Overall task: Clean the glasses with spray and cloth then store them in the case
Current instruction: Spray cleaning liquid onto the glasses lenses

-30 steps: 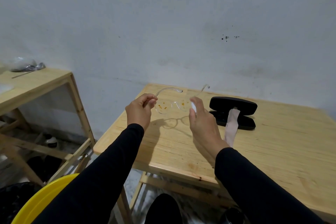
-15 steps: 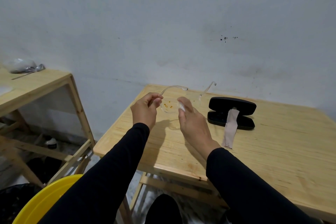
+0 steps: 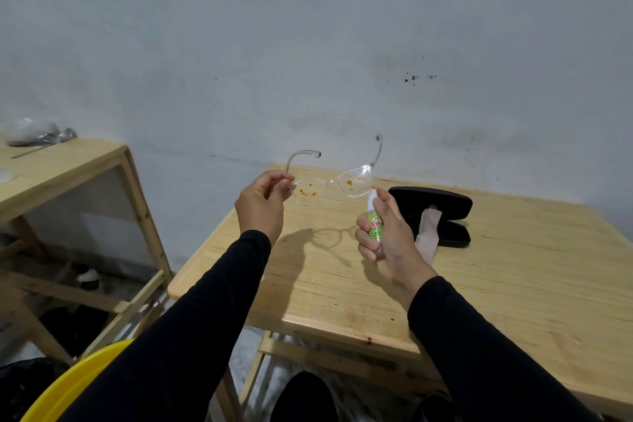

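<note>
Left hand [image 3: 262, 204] pinches clear-framed, orange-speckled glasses [image 3: 330, 186] above light wooden table [image 3: 496, 284]; right hand [image 3: 385, 236] grips small green-labelled spray bottle [image 3: 374, 217]. Open black glasses case [image 3: 436, 214] holds pale pink cloth [image 3: 428, 236], draped over edge.

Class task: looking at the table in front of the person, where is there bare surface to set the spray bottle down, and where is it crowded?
Bare wood lies on the table right of the open black case, and along the near edge beneath the hands. It is crowded at the back, where the case and pale cloth sit.
</note>
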The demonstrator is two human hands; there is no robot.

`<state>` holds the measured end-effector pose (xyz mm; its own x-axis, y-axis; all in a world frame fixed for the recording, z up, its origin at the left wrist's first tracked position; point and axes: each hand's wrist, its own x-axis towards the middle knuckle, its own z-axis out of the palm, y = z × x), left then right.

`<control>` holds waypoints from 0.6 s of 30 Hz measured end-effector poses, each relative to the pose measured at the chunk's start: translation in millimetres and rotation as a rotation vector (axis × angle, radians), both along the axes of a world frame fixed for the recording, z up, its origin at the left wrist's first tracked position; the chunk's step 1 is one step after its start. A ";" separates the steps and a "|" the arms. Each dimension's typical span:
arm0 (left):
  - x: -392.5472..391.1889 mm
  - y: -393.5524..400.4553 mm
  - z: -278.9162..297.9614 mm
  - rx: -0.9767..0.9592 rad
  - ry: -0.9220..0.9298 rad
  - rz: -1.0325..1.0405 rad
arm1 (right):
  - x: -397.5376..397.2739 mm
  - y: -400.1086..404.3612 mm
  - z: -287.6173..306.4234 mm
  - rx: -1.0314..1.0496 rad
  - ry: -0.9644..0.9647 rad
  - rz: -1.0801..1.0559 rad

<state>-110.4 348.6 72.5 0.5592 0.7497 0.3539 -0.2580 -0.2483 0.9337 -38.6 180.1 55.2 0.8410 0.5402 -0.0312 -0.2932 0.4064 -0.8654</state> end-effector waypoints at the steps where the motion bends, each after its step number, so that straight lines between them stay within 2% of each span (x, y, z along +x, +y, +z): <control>1: 0.5 -1.3 0.5 0.000 0.000 -0.006 | -0.1 1.0 0.3 0.002 0.008 0.000; 9: 5.1 -9.3 3.6 0.007 -0.018 -0.042 | -15.5 21.8 -10.8 0.014 0.105 0.139; 18: 6.4 -12.0 6.1 0.001 -0.027 -0.052 | -14.2 33.2 -9.8 -0.056 0.007 0.181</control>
